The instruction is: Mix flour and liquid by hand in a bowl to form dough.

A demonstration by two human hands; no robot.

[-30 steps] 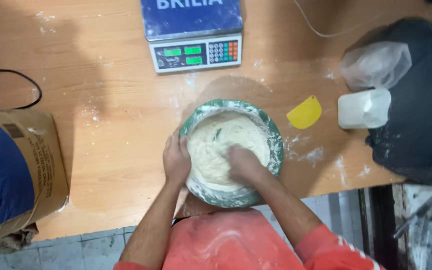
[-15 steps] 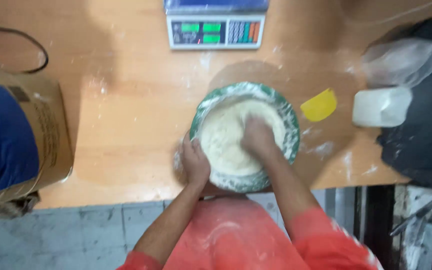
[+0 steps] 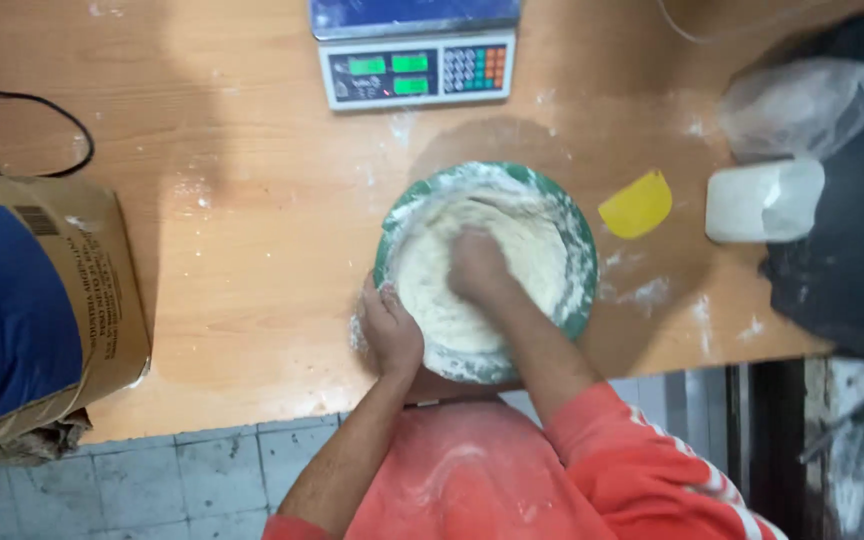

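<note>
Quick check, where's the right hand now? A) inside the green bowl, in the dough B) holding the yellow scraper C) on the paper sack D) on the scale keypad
A: the right hand is pressed into the dough inside the green bowl, while the left hand grips the bowl's rim.

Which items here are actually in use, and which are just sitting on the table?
In use:
green bowl
dough
left hand, gripping the bowl's rim
right hand, pressed into the dough

Lying about:
scale
yellow scraper
white container
plastic bag
paper sack
black cable
</note>
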